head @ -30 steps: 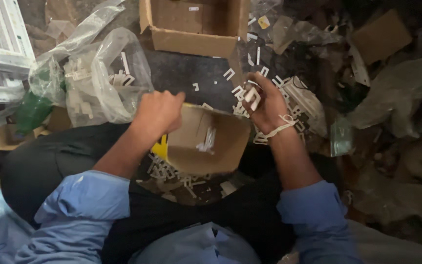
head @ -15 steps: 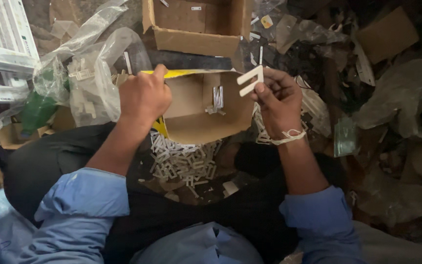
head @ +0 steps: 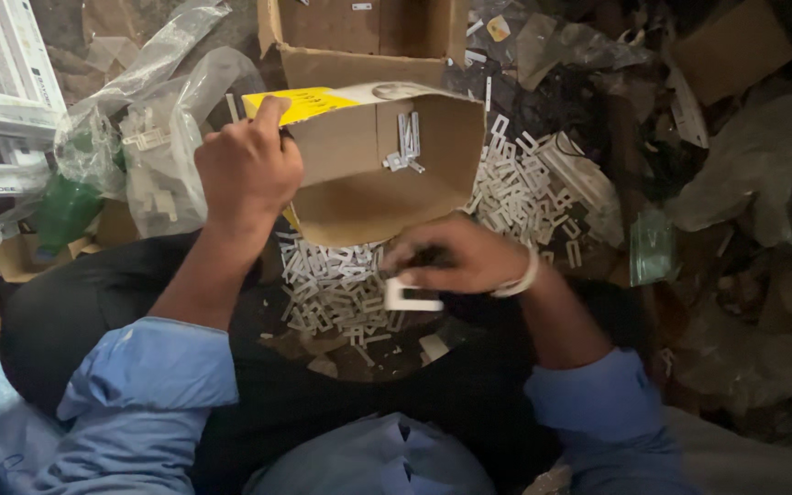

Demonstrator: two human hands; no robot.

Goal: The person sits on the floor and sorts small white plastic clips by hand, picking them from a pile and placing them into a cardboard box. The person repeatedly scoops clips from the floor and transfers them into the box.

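Looking down past blue sleeves (head: 153,367) and dark trousers (head: 75,312), close to the body. Right hand (head: 456,257) low over the lap, fingers curled and pressed together, pinching a small white U-shaped piece (head: 412,295) at its underside; blurred, so exact finger placement hard to tell. White band (head: 520,278) wrapped round that wrist. Just beneath and to the left, a heap of white pieces (head: 332,289) scattered on the lap and floor, touching one another, lying every which way.

Up a little now: left hand (head: 247,170) raised, closed firmly round the edge of a small cardboard box (head: 387,170), thumb on the yellow flap (head: 300,104), box tilted so the open mouth faces the camera. Inside, a few white pieces (head: 403,142) clinging against the back wall, rest of the interior bare brown card.

To the right of the box, a second spread of white pieces (head: 524,183), partly resting on clear plastic. To the left, clear plastic bags (head: 153,151) holding more white parts, with something green (head: 66,211) beside them.

Farther out: a larger open cardboard box (head: 364,37) standing just behind the tilted one, upright. Printed white cartons (head: 2,82) stacked at far left. Crumpled plastic and cardboard scraps (head: 744,156) littering the dark floor at far right.
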